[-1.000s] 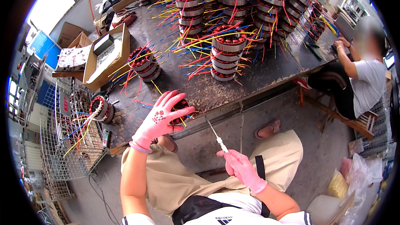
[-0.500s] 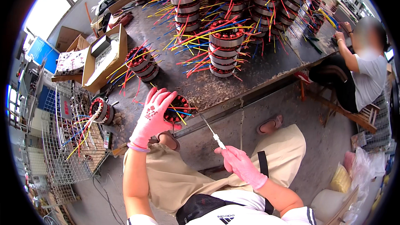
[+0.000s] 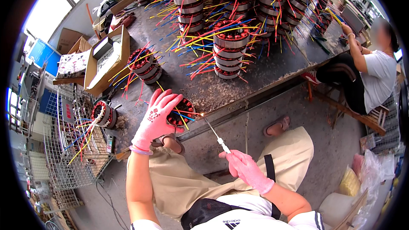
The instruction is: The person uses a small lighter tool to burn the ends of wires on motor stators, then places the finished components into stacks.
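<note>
My left hand (image 3: 156, 120), in a pink glove, grips a motor stator (image 3: 188, 104) at the table's near edge. The stator has red windings and several red, blue and yellow leads. Its red lead (image 3: 192, 113) points right, and a small orange flame or glow (image 3: 203, 114) shows at that tip. Gloved in pink too, my right hand (image 3: 248, 169) closes around a slim tool (image 3: 223, 145) with a white handle and thin metal rod. The rod's tip is at or just below the glow; whether it touches the lead I cannot tell.
Stacked stators (image 3: 231, 55) with long loose leads stand on the dark table (image 3: 179, 83), with a shorter stack (image 3: 145, 66) and single stator (image 3: 103, 113) to the left. An open cardboard box (image 3: 108, 61) and wire rack (image 3: 64, 145) lie left. A co-worker (image 3: 375, 74) sits right.
An orange glow has appeared at the red lead's tip beside the tool. The leads have shifted slightly in my left hand. The co-worker has leaned back and moved their hands.
</note>
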The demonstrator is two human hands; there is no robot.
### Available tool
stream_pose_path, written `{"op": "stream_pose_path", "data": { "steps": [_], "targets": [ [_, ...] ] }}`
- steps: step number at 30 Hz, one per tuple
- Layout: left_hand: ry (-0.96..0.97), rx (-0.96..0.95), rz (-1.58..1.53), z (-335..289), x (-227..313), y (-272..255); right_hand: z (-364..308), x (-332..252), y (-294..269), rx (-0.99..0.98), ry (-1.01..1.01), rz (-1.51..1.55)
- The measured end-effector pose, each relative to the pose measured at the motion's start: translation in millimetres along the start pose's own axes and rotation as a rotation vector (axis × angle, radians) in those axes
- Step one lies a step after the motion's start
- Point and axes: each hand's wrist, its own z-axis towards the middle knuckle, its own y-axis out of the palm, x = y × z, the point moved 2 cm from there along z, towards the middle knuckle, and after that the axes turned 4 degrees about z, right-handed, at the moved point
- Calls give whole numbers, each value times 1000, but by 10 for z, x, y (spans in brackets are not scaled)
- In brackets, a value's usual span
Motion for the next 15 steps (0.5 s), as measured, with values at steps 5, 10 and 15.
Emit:
{"op": "stream_pose_path", "data": {
  "steps": [5, 10, 15],
  "targets": [
    [2, 16, 18, -19, -9, 4, -24, -36, -5, -6, 12, -48],
    [10, 17, 2, -12, 3, -23, -31, 12, -41, -11, -3, -9],
    [5, 10, -8, -20, -3, -27, -10, -20, -5, -10, 4, -16]
  ]
}}
